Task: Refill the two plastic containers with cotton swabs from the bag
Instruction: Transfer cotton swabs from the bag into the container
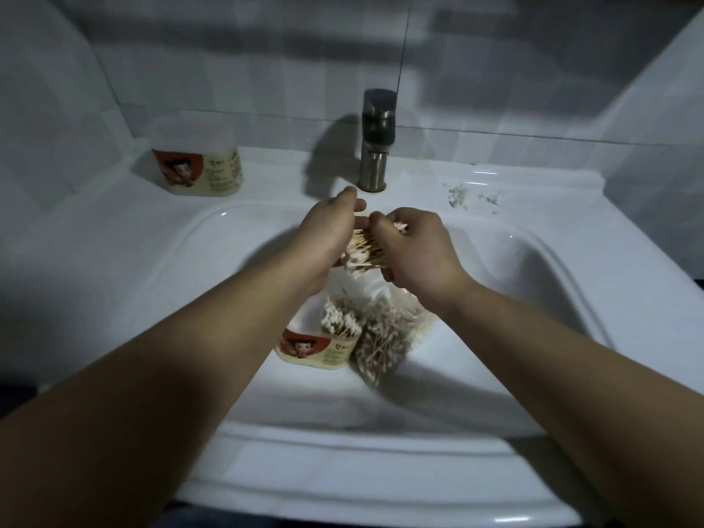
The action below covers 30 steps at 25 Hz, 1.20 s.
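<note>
**Both hands closed on a bundle of swabs above the sink**

Nearest me, two bare forearms reach in from the bottom corners and cross over the front rim of the white sink point(343, 463). Just past them, inside the basin, the near container point(320, 354) stands upright with its red-and-cream label facing me. It has no lid on, and cotton swabs stand packed in its mouth, white tips up. Touching its right side is the clear plastic bag point(384, 342), which slumps in the basin with loose swabs lying in all directions inside.

Above the bag and a little farther on, the two hands meet over the middle of the basin. The left hand point(327, 232) cups the bundle of swabs point(364, 253) from the left with curled fingers. The right hand point(417, 253) wraps round the same bundle from the right, and a few white tips poke out past its knuckles. The wooden sticks lie roughly side by side between the two palms, clear of the bag and the container below.

Behind the hands, the dark metal faucet point(375, 146) rises from the back ledge. At the ledge's far left stands the second container point(198, 167), well apart from the rest. Its top is too blurred for me to tell whether it is covered. Some whitish scraps point(463, 196) lie on the ledge right of the faucet, in front of the pale tiled wall point(266, 51).
</note>
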Each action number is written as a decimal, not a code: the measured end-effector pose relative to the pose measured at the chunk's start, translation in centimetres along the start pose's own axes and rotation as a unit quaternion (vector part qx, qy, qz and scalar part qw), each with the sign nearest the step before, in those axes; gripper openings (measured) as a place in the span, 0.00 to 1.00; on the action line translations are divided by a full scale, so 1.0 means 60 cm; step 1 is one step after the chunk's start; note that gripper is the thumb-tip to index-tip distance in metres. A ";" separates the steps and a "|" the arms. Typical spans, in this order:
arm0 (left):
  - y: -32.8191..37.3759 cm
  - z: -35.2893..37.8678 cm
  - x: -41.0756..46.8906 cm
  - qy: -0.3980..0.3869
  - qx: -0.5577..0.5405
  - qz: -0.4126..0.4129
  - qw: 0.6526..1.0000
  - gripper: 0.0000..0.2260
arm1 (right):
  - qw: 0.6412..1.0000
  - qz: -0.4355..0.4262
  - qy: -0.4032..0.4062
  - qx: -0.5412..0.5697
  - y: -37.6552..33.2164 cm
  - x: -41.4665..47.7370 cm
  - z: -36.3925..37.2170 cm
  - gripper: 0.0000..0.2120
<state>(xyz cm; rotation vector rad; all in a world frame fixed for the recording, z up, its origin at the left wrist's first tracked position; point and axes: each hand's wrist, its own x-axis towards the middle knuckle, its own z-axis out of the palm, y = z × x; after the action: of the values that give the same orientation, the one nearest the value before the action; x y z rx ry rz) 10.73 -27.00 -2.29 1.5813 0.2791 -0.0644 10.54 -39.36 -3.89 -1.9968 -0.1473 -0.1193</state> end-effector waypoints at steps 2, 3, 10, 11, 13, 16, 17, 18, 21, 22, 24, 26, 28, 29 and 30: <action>0.015 -0.020 0.006 0.015 0.051 -0.007 0.999 0.13 | 1.000 -0.001 -0.009 -0.024 -0.010 -0.006 0.003 0.14; 0.022 -0.032 0.008 0.020 0.083 -0.014 0.996 0.13 | 0.999 -0.004 -0.019 -0.044 -0.015 -0.008 0.006 0.14; -0.016 -0.119 0.009 0.064 0.197 -0.107 0.972 0.07 | 0.980 -0.055 -0.071 -0.178 -0.034 -0.009 0.057 0.14; -0.030 -0.126 0.010 0.057 0.181 -0.116 0.975 0.05 | 0.980 -0.055 -0.064 -0.179 -0.027 -0.009 0.065 0.14; -0.046 -0.132 0.009 0.033 0.138 -0.133 0.981 0.05 | 0.983 -0.038 -0.057 -0.168 -0.009 -0.009 0.079 0.12; -0.056 -0.136 0.011 0.007 0.115 -0.148 0.982 0.06 | 0.980 -0.031 -0.071 -0.182 0.009 -0.016 0.093 0.11; -0.057 -0.136 0.012 -0.001 0.116 -0.150 0.982 0.06 | 0.979 -0.037 -0.076 -0.183 0.011 -0.017 0.096 0.12; -0.057 -0.135 0.013 -0.012 0.120 -0.150 0.981 0.06 | 0.978 -0.045 -0.081 -0.189 0.012 -0.018 0.097 0.12; -0.057 -0.134 0.020 -0.033 0.137 -0.138 0.980 0.07 | 0.967 -0.068 -0.091 -0.227 0.019 -0.013 0.101 0.11; -0.059 -0.134 0.023 -0.036 0.134 -0.137 0.981 0.07 | 0.964 -0.077 -0.093 -0.235 0.022 -0.012 0.102 0.11; -0.062 -0.135 0.027 -0.045 0.121 -0.141 0.981 0.07 | 0.955 -0.107 -0.095 -0.261 0.022 -0.013 0.106 0.11; -0.065 -0.135 0.031 -0.054 0.110 -0.149 0.981 0.11 | 0.938 -0.146 -0.103 -0.297 0.022 -0.014 0.112 0.10; -0.066 -0.136 0.033 -0.056 0.104 -0.153 0.981 0.12 | 0.910 -0.199 -0.126 -0.342 0.023 -0.018 0.121 0.11; -0.066 -0.137 0.034 -0.055 0.103 -0.157 0.981 0.12 | 0.895 -0.221 -0.139 -0.362 0.025 -0.022 0.126 0.13; -0.066 -0.139 0.036 -0.051 0.106 -0.162 0.980 0.12 | 0.883 -0.237 -0.146 -0.379 0.027 -0.026 0.129 0.15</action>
<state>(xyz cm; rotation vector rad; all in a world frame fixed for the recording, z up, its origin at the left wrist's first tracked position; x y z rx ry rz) 10.84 -18.46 -6.33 1.7241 0.4592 -0.4386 9.42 -33.09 -8.81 -2.7134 -0.9077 -0.2096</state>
